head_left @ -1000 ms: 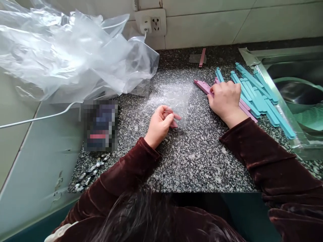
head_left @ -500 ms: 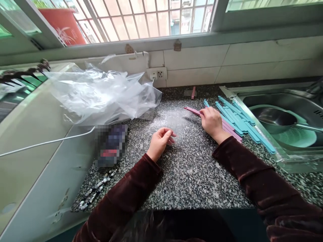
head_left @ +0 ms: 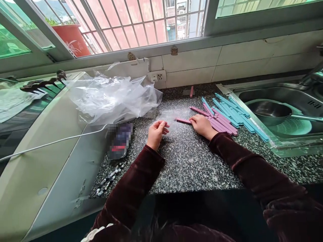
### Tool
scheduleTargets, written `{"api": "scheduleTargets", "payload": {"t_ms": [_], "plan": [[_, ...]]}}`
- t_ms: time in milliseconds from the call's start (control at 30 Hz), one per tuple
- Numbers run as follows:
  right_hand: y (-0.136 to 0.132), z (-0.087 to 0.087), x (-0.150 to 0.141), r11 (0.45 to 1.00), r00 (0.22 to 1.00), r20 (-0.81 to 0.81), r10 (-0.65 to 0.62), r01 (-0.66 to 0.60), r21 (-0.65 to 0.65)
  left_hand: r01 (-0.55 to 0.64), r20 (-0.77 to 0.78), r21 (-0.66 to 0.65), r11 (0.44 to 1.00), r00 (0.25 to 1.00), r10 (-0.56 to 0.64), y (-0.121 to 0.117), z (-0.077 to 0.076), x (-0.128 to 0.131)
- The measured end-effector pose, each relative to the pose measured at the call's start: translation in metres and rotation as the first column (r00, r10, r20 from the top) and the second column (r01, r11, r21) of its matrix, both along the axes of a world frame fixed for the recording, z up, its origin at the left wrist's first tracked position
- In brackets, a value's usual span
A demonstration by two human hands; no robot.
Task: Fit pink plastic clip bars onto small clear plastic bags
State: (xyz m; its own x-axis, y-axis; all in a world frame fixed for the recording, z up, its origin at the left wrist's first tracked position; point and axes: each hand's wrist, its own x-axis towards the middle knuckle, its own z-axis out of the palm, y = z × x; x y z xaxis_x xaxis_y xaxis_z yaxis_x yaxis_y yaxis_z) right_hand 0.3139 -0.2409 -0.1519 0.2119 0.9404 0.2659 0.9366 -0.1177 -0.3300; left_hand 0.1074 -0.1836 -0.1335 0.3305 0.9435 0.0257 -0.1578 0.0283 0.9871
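Observation:
My left hand (head_left: 155, 134) pinches a small clear plastic bag (head_left: 172, 127) above the speckled countertop (head_left: 186, 168). Facing it, my right hand (head_left: 202, 126) grips a slim pink plastic strip (head_left: 183, 120) by one end. The strip's free tip points left and meets the bag's edge; I cannot tell whether it is inside. Just beyond my right hand lies a loose pile of similar pink strips (head_left: 225, 121), with light-blue strips (head_left: 233, 113) spread to the right of them.
A heap of large clear plastic bags (head_left: 113, 95) fills the back left. A phone (head_left: 120, 141), partly blurred out, lies near a beaded strap (head_left: 111, 178). A white cable (head_left: 55, 144) crosses on the left. At right, the sink (head_left: 297, 141) holds a pan (head_left: 268, 112). One pink strip (head_left: 191, 91) lies by the wall.
My right hand has moved left and closer with a pink strip, bringing its tip to the bag by my left hand. More pink strips now show behind it. The view has shifted slightly.

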Motion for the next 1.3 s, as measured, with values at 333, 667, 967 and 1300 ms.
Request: {"api": "scheduleTargets", "payload": {"t_ms": [333, 667, 967, 1300], "plan": [[-0.007, -0.006, -0.001, 0.998, 0.999, 0.04, -0.007, 0.004, 0.063, -0.07, 0.016, -0.01, 0.998, 0.997, 0.07, 0.007, 0.002, -0.001], [-0.023, 0.003, -0.001, 0.922, 0.999, -0.036, 0.003, 0.011, 0.386, 0.107, -0.009, -0.17, 0.98, 0.994, -0.11, -0.004, 0.001, 0.004], [-0.038, 0.005, -0.021, 0.868, 0.969, 0.066, 0.236, -0.241, 0.434, 0.316, 0.13, -0.298, 0.901, 0.948, -0.29, -0.019, 0.003, 0.009], [-0.039, 0.002, -0.017, 0.885, 0.941, 0.041, 0.337, -0.331, 0.329, 0.261, 0.098, -0.279, 0.924, 0.965, -0.243, -0.02, 0.003, 0.01]]}}
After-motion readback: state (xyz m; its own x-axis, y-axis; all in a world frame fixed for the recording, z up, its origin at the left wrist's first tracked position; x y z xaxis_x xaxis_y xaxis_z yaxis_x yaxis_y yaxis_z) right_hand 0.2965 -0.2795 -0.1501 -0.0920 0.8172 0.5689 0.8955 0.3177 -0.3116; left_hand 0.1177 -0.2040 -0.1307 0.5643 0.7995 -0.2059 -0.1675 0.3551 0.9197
